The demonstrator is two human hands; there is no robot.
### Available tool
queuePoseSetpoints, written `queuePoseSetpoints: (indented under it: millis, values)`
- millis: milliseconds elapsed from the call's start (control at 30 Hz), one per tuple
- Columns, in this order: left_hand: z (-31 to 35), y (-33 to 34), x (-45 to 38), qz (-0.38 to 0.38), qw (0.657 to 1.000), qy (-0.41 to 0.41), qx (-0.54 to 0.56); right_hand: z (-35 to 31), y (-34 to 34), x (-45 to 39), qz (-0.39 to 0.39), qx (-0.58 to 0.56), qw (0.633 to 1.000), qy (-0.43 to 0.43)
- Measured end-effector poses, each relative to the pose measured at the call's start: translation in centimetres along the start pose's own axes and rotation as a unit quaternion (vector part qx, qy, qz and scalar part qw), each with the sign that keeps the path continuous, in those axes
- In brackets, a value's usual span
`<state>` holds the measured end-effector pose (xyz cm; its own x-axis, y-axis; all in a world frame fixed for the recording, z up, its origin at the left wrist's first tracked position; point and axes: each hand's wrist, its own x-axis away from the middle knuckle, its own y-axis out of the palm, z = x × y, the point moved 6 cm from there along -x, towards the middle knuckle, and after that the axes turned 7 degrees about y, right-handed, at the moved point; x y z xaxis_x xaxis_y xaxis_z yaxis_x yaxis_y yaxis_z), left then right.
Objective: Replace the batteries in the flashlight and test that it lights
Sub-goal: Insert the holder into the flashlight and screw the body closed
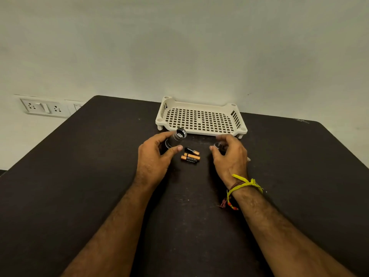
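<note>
The left hand (pixel 154 156) grips the flashlight (pixel 176 137), open end up; the right hand (pixel 229 154) pinches its cap (pixel 218 145). Three batteries (pixel 191 155) lie loose on the bench (pixel 79 166) between them. They could roll, or go in reversed, leaving it dark.

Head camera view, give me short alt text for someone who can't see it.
A person's left hand grips an opened flashlight body while the right hand holds its small cap, above a dark table. Three batteries lie between the hands; a white perforated tray sits behind.
</note>
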<state>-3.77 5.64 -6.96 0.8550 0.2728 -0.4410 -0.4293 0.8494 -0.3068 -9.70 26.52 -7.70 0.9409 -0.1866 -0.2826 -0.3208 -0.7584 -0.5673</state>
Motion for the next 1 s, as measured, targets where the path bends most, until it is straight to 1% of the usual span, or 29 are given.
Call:
queuePoseSetpoints:
  millis: [100,200,300,400,500,667,800,1000]
  values:
    - [0.1,0.3,0.0,-0.021,0.999,0.028,-0.034,-1.3,0.1,0.4,-0.001,-0.116,0.992,-0.046]
    - [0.2,0.3,0.0,-0.022,0.998,0.046,-0.039,-2.3,0.1,1.0,-0.015,-0.197,0.979,-0.056]
    - [0.2,0.0,-0.1,-0.012,0.999,0.042,-0.006,-2.7,-0.2,1.5,-0.021,-0.278,0.959,-0.05]
    - [0.2,-0.1,-0.1,-0.014,0.999,0.028,0.038,-2.7,-0.3,1.4,-0.019,-0.325,0.945,-0.03]
    - [0.4,-0.1,0.0,-0.021,0.998,0.031,0.052,-2.6,-0.4,1.4,-0.012,-0.341,0.939,-0.033]
    - [0.3,0.2,0.0,-0.043,0.998,0.037,0.034,-3.7,-0.2,2.1,-0.025,-0.328,0.938,-0.11]
    - [0.2,0.3,-0.1,-0.049,0.998,0.043,0.01,-4.2,0.0,2.7,-0.054,-0.36,0.928,-0.085]
    - [-0.1,0.5,-0.2,-0.055,0.998,0.038,-0.007,-4.0,0.0,2.7,-0.082,-0.374,0.92,-0.084]
